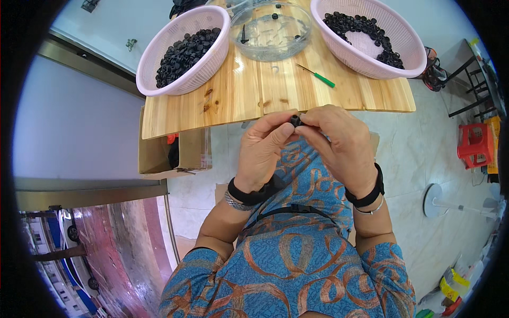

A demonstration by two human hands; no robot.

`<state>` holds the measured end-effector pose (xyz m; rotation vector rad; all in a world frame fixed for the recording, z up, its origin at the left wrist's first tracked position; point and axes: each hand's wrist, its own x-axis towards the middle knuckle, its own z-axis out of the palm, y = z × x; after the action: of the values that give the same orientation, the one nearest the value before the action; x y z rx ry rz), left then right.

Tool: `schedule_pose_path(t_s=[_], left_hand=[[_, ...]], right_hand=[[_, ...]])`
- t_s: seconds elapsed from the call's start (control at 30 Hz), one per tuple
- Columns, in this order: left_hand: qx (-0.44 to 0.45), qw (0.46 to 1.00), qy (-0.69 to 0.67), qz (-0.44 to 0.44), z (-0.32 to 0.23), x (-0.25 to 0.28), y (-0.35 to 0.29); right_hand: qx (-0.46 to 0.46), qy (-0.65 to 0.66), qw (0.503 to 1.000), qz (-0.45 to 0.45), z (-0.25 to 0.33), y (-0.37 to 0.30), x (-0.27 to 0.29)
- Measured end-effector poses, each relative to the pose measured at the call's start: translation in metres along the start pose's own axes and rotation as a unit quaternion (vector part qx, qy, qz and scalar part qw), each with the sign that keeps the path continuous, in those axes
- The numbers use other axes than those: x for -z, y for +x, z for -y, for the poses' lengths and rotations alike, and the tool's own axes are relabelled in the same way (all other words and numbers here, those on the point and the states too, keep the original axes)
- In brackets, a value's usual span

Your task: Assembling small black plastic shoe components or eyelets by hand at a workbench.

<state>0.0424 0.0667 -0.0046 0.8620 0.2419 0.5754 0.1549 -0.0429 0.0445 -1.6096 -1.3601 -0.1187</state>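
Both hands meet just off the near edge of the wooden table. Between their fingertips is a small black round part with a dark hole in it; its exact kind is too small to tell. My left hand pinches it from the left with thumb and fingers. From the right, my right hand closes thumb and forefinger on the same part. A green-handled screwdriver lies on the table beyond the hands, its thin tip toward the upper left.
A pink basket heaped with black round parts stands at left. Another pink basket at right holds black rings. Between them is a clear round tray with a few black pieces. A cardboard box sits below the table; a red stool stands right.
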Motion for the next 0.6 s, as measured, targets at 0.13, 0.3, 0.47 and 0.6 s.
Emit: schedule_pose_path(t_s=[0.13,0.3,0.47,0.6], left_hand=[[0.033,0.997,0.065,0.02,-0.008,0.003,0.001],[0.081,0.992,0.088,0.044,-0.014,0.007,0.0],[0.126,0.988,0.055,0.077,-0.017,0.017,-0.002],[0.135,0.985,0.059,0.092,-0.016,0.018,-0.003]], right_hand=[[-0.004,0.007,0.999,0.035,-0.001,0.001,0.005],[-0.028,0.028,0.994,0.104,-0.003,0.008,0.011],[-0.131,0.132,0.969,0.165,-0.012,0.013,0.014],[-0.107,0.135,0.965,0.196,-0.023,0.013,0.015]])
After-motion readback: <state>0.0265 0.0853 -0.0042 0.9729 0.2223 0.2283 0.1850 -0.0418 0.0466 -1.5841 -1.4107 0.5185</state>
